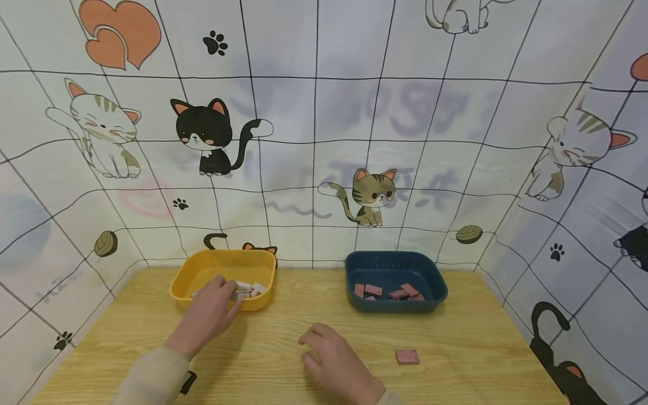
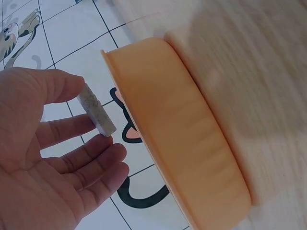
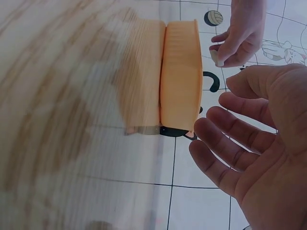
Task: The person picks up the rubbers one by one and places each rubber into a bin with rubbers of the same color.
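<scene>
In the left wrist view, my left hand pinches a small pale rectangular block between thumb and fingers. The head view has that hand over the yellow bin, where several whitish blocks lie. From there the pinched block is hard to make out behind the fingers. My right hand hovers over the middle front of the table, fingers loosely bent, holding nothing. Close to its right, a pink block lies flat on the table.
A dark blue bin with several pink blocks stands at the back right of the wooden table. Cloth walls printed with cats and grid lines rise behind the table and at both sides.
</scene>
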Tool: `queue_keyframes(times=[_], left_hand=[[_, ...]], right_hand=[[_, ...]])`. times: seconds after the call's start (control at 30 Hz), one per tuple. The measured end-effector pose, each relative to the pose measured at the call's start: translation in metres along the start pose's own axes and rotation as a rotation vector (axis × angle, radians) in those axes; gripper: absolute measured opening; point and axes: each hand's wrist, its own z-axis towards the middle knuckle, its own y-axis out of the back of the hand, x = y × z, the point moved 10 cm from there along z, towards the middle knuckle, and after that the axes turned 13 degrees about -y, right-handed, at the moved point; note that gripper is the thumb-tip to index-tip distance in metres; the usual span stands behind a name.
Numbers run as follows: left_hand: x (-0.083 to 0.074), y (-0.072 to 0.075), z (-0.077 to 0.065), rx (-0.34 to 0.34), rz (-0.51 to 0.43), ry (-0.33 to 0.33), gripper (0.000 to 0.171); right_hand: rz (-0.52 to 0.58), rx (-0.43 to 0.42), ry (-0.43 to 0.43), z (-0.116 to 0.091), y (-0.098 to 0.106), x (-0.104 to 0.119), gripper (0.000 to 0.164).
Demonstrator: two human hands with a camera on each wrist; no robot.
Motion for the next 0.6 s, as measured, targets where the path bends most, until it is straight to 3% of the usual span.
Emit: queue_keyframes(times=[0.37,0.6], left_hand=[[0.010,-0.022,0.027,0.106,-0.051,0.070,0.020],[0.013,-0.037,0.041,0.166,-0.089,0.092,0.014]], right_hand=[[-0.050,-0.125,0.082,0.002,0.019,0.007,0.016],[-0.069,-0.150,0.060,0.008,0.026,0.002,0.015]])
